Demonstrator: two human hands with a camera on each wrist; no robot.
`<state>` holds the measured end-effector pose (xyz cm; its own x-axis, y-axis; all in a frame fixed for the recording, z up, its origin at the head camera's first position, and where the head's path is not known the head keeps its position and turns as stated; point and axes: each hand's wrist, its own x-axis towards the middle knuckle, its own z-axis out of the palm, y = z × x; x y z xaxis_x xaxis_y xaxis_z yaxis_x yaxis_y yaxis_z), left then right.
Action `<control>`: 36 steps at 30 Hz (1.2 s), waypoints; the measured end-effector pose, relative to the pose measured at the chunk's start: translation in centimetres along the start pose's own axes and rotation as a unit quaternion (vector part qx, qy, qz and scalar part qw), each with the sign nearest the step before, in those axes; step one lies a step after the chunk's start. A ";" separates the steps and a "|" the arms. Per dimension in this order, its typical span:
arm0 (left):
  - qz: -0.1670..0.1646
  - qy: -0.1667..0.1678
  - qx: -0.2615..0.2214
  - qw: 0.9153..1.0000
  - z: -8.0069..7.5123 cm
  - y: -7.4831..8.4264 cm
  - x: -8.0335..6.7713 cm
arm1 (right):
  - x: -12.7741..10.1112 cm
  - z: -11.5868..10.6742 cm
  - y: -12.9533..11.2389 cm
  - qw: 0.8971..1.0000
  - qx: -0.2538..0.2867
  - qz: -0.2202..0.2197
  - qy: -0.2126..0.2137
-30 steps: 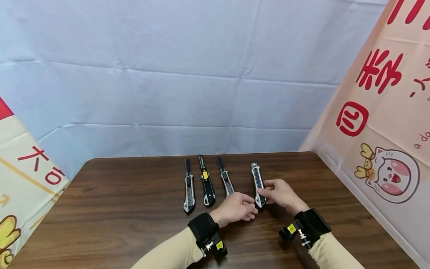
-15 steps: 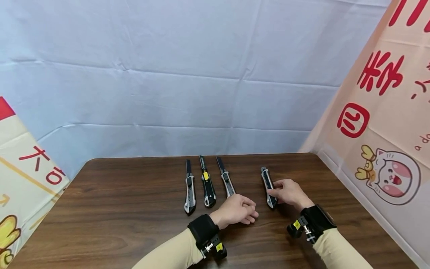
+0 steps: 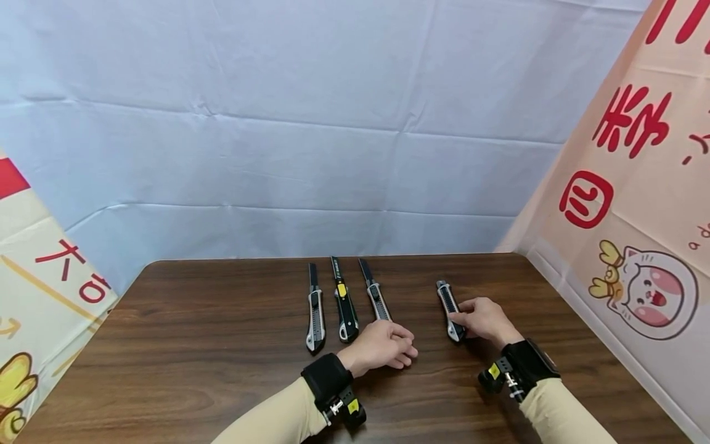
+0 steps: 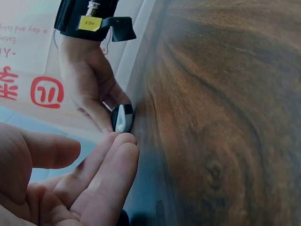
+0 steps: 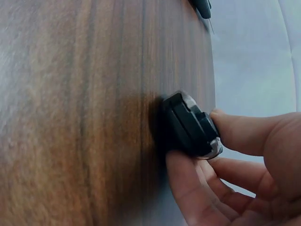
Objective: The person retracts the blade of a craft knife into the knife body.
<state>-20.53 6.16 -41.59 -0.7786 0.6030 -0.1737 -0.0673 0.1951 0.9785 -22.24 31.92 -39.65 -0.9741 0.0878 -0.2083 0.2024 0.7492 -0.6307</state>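
Four utility knives lie on the dark wooden table (image 3: 222,345), blades pointing away from me. My right hand (image 3: 465,322) pinches the rear end of the rightmost knife (image 3: 448,303), silver and black, which lies flat on the wood. In the right wrist view the thumb and fingers (image 5: 202,193) clasp its black butt end (image 5: 188,125). My left hand (image 3: 407,353) rests on the table with relaxed fingers (image 4: 106,176) and holds nothing, just behind the third knife (image 3: 376,299). The left wrist view shows the held knife's butt (image 4: 123,117) beyond those fingers.
A silver and black knife (image 3: 314,314) and a black and yellow one (image 3: 345,305) lie left of the third. A pale blue cloth (image 3: 333,135) hangs behind the table. Printed banners stand at the right (image 3: 627,216) and the left (image 3: 39,296).
My right hand has slid the rightmost knife to the right, away from the other three. The left hand, close to that knife's end before, now lies apart from it.
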 end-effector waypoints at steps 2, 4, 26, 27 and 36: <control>-0.001 -0.004 0.001 1.000 -0.3 0.1 -0.2 | -0.1 0.0 0.1 1.000 -0.001 -0.001 0.001; 0.001 -0.007 0.004 1.000 -0.6 0.2 -0.4 | -0.2 0.0 0.1 1.000 -0.006 -0.004 0.001; 0.009 0.025 0.120 0.992 -7.9 1.4 -3.7 | -0.2 2.0 -5.6 0.987 -0.030 -0.146 0.052; 0.010 0.026 0.122 0.992 -8.2 1.3 -3.8 | 0.0 2.5 -6.1 0.987 -0.032 -0.151 0.046; 0.001 0.043 0.123 0.992 -9.9 0.0 -4.9 | 1.8 7.3 -9.2 0.986 -0.088 -0.142 0.023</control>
<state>-22.84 -4.45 -39.65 -0.8296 0.5377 -0.1506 0.0804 0.3820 0.9207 -25.15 20.44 -39.68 -0.9933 -0.1157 -0.0059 -0.0959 0.8500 -0.5180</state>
